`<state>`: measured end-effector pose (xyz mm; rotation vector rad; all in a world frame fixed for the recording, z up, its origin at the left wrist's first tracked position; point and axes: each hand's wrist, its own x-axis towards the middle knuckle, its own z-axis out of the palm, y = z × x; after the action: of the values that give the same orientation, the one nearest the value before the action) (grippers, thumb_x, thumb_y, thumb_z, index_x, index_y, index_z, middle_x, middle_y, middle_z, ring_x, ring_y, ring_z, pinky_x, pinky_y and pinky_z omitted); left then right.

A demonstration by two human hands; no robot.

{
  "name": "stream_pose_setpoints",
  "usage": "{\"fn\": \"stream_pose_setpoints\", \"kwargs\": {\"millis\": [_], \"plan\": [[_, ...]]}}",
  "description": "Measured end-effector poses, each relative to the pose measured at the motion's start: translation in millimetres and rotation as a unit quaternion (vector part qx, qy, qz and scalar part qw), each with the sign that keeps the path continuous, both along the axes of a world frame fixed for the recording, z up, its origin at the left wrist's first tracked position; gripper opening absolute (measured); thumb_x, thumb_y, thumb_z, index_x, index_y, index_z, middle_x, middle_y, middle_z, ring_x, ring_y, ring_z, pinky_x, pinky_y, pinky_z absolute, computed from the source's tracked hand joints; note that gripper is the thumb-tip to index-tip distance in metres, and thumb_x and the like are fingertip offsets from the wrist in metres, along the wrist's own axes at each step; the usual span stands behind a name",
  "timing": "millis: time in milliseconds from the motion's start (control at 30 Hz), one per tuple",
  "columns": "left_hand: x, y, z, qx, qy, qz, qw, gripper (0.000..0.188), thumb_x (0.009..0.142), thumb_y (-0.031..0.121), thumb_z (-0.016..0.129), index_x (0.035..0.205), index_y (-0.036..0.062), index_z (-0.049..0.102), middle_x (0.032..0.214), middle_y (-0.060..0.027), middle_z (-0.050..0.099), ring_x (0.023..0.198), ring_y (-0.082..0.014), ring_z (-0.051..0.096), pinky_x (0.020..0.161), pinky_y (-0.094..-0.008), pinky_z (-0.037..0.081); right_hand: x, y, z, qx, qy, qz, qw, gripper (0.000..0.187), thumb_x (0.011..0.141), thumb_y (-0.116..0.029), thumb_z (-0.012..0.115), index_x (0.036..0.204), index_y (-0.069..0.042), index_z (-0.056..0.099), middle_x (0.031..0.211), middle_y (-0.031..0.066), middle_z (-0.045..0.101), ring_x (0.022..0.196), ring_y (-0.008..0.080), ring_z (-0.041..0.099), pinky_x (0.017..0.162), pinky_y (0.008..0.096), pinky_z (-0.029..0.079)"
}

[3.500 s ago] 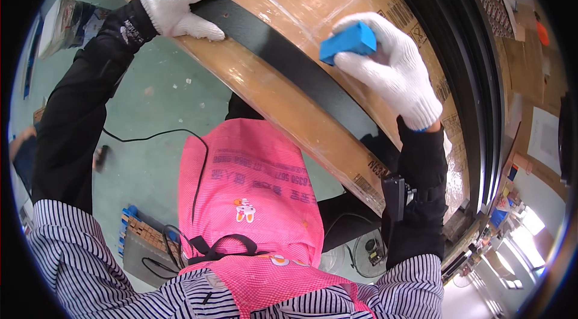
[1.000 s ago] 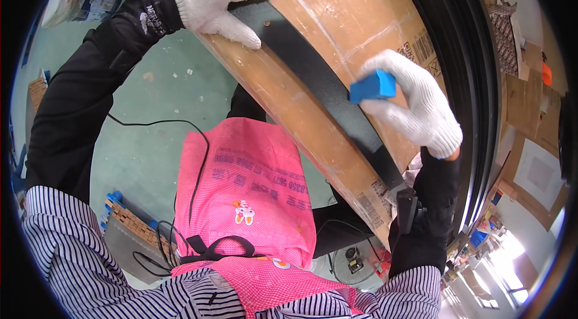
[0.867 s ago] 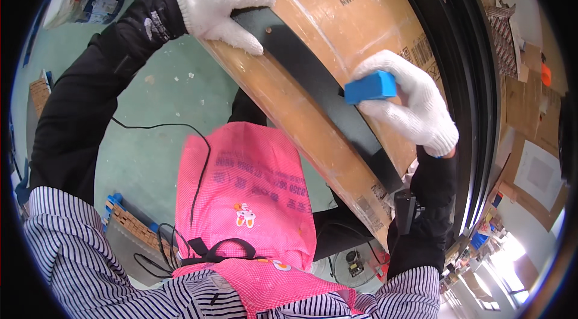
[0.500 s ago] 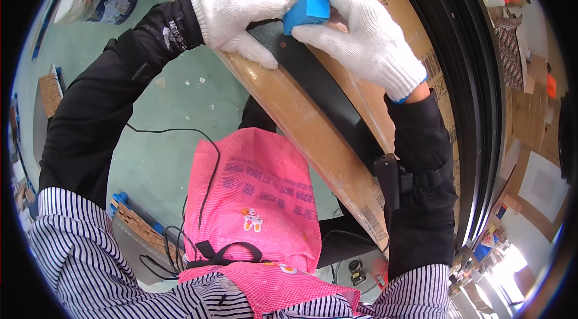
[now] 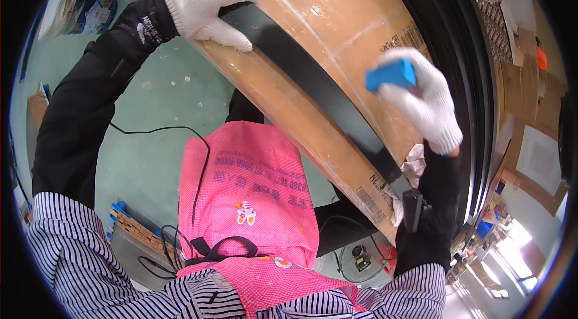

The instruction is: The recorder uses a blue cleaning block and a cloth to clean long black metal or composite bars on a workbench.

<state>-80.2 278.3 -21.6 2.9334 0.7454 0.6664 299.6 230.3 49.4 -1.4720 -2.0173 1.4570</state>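
Black strip (image 5: 310, 78) is lying along the top of a cardboard box (image 5: 349, 24), long axis running slantwise from upper left to lower right. Left hand (image 5: 211, 3), in a white knit glove, is straddling the strip near its upper part: thumb resting on the near side, fingers reaching over the far side, so it's grasping the strip there. Can't tell how hard it's pressing.

Right hand (image 5: 424, 93), same glove type, is grasping a blue block (image 5: 391, 75) between thumb and fingers; both are showing slightly blurred.

Key relation: from the right fingers, the strip is lying to the left and lower in view, with bare cardboard showing between block and strip. Left hand is nearer, since it's touching the strip; right hand is sitting on the far side, level with the strip's lower half. Block's long side is pointing at a slant to the strip, not along it. Can't tell whether the block is hovering or touching the box.

Strip's lower end is running down close to a crumpled white cloth or paper (image 5: 413, 165) and the right sleeve (image 5: 439, 192). Dark rails (image 5: 469, 90) are curving past on the right, beyond the box. Pink apron (image 5: 241, 168) is hanging below the near edge.
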Motion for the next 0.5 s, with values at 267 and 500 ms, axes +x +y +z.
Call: {"fn": "stream_pose_setpoints", "kwargs": {"millis": [267,500], "plan": [[-1.1,7.7,-5.4,-0.009,0.003,-0.026,1.0,0.072,0.059,0.053,0.088,0.105,0.0033,0.063,0.096,-0.0122,0.061,0.088,-0.0368,0.063,0.077,-0.043,0.052,-47.0,17.8,-23.8,0.134,0.033,0.167,0.976,0.033,0.086,-0.02,0.077,0.112,-0.005,0.065,0.098,0.0112,0.068,0.09,0.0223,0.068,0.082,0.0343,0.056],[-7.1,5.5,-4.9,-0.021,0.023,-0.017,0.999,0.073,0.062,0.054,0.085,0.107,0.0014,0.062,0.096,-0.0158,0.059,0.088,-0.0395,0.061,0.077,-0.0444,0.052,73.2,-39.0,12.0,-0.04,-0.092,0.146,0.984,0.034,0.08,-0.014,0.079,0.111,-0.007,0.066,0.101,0.0084,0.068,0.097,0.0228,0.068,0.09,0.0345,0.052]]}}
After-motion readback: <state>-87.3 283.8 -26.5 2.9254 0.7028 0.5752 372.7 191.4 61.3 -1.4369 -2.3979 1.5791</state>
